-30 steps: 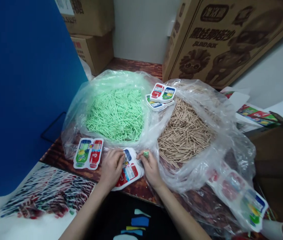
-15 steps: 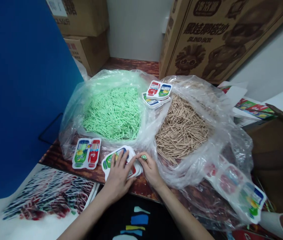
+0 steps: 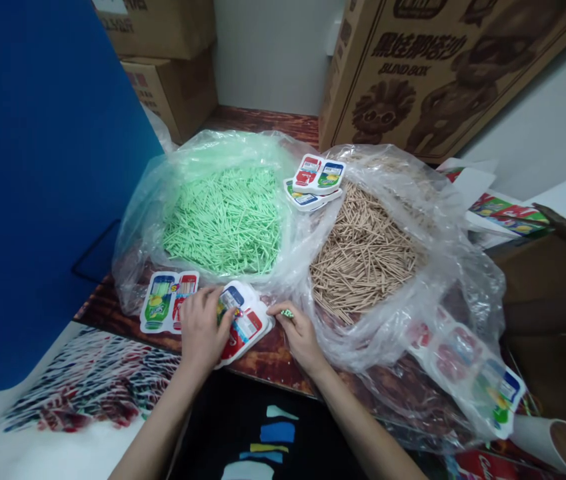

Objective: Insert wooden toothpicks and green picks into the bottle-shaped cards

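My left hand is at the left edge of a stack of printed cards, its thumb on top and its fingers curled there. The cards are bottle-shaped pairs, green and red. My right hand is closed round a small bundle of green sticks, only their ends showing; its fingertip is beside the stack's right corner. Partly behind my left hand lies a separate card with green and brown sticks showing in it.
Behind are clear bags of light green sticks and brown sticks. More cards lie between them. A large carton stands at the back right, a blue panel at the left. A white tube lies at the lower right.
My left hand has moved left off the middle of the stack to its left edge, fingers now curled. The stack has turned, tilting its right side up. My right hand stays about where it was.
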`<state>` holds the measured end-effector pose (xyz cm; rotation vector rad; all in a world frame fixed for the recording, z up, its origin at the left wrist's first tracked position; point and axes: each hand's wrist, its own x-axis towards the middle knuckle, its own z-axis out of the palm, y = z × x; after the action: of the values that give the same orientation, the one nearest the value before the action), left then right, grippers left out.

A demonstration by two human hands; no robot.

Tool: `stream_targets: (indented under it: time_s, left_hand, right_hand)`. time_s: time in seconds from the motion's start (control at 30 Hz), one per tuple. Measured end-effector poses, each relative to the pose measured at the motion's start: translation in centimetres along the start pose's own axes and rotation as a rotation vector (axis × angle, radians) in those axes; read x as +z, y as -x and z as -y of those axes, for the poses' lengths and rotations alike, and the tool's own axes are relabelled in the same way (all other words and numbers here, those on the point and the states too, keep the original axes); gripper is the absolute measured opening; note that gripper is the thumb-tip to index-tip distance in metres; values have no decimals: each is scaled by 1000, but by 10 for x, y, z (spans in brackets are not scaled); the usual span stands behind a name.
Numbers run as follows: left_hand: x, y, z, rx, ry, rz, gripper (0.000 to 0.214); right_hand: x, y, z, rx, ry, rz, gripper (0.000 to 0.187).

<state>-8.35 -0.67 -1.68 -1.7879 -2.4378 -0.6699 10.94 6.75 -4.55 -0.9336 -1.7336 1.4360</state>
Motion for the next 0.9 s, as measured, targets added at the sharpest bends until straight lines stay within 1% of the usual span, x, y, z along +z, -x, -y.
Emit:
stream_targets:
  time_s: [0.1, 0.17, 0.23, 0.4, 0.53, 0.6, 0.63, 0.73, 0.9]
  left_hand:
    - [2, -10, 12, -75, -57, 74, 30]
    - [6, -14, 17, -103, -13, 91, 21]
    - [8, -17, 18, -125, 65, 80, 15]
    - [4, -22, 17, -129, 208, 63, 19]
    - [4, -24, 17, -128, 256, 135, 16]
    - [7, -23, 17, -135, 262, 157, 25]
    - [9, -23, 17, -136, 272, 151, 27]
    - [13, -20, 18, -85, 314, 94, 12]
    - [12, -17, 19, 49, 311, -17, 17]
  right_hand:
    - [1, 0, -2, -3, 13, 0, 19]
    - [1, 0, -2, -2, 19, -3, 19]
    - [1, 0, -1, -4, 23, -7, 19]
    - [1, 0, 1, -17, 26, -12, 18]
    - [2, -1, 2, -31, 29, -10, 18]
    - [2, -1, 2, -25, 34, -12, 18]
    - [2, 0, 1, -20, 37, -13, 18]
    - [2, 0, 1, -20, 43, -11, 18]
    - [1, 0, 0, -28, 31, -4, 19]
